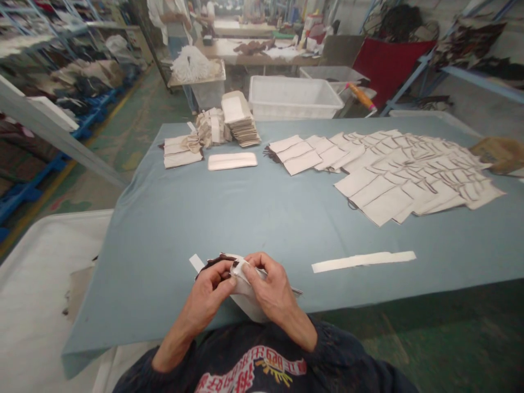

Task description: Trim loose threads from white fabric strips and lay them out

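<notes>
- Cream fabric piece (249,307) with dark brown edging is between the two hands, at the near edge of the blue-green table cover (213,218).
- Left hand (206,295) pinches it by the edging, thumb and fingers closed on the cloth; the right hand (271,284) grips the same upper edge, its thumb pressed on top. The hands are close together.
- Uneven pull from either thumb could stretch or pucker that edge, or let the small dark tip between them slip out of line.
- A thin grey rod-like thing (297,292) pokes out beside the right hand; whether it is held or lying there, I cannot tell. If sharp, it might snag the cloth.
- The small white strip (196,263) just beyond the left hand could get caught or creased under the cloth.
- The long white strip (364,262) and overlapping cream panels (409,183) lie well apart, at little risk.
</notes>
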Tool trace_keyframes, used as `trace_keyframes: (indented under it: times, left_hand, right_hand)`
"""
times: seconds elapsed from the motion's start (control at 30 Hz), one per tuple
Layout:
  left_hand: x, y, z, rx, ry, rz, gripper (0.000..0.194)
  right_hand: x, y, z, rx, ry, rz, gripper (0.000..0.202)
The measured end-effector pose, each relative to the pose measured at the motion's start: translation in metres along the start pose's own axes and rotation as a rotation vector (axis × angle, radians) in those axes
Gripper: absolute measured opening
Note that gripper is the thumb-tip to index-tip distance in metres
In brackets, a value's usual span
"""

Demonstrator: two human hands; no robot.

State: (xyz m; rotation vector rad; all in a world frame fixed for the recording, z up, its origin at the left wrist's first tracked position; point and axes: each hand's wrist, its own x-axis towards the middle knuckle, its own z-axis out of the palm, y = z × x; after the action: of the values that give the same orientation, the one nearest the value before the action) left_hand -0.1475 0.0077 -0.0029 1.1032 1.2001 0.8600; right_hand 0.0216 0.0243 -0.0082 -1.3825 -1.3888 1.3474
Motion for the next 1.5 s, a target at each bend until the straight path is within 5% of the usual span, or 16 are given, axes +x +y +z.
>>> trace_keyframes:
  times: [0.67, 1.03, 1.5]
  left_hand:
    - [-0.001, -0.01, 0.014, 0.102, 0.18, 0.041, 0.041]
    - [-0.016, -0.018, 0.018, 0.173, 0.256, 0.047, 0.039]
    - [-0.035, -0.006, 0.019, 0.33, 0.045, 0.145, 0.03]
  right_hand:
    - [-0.01, 0.004, 0.0, 0.015, -0.023, 0.01, 0.024]
    - [-0.007, 0.004, -0.004, 0.074, -0.172, 0.075, 0.02]
    - [-0.009, 0.012, -0.003, 0.224, -0.362, 0.114, 0.052]
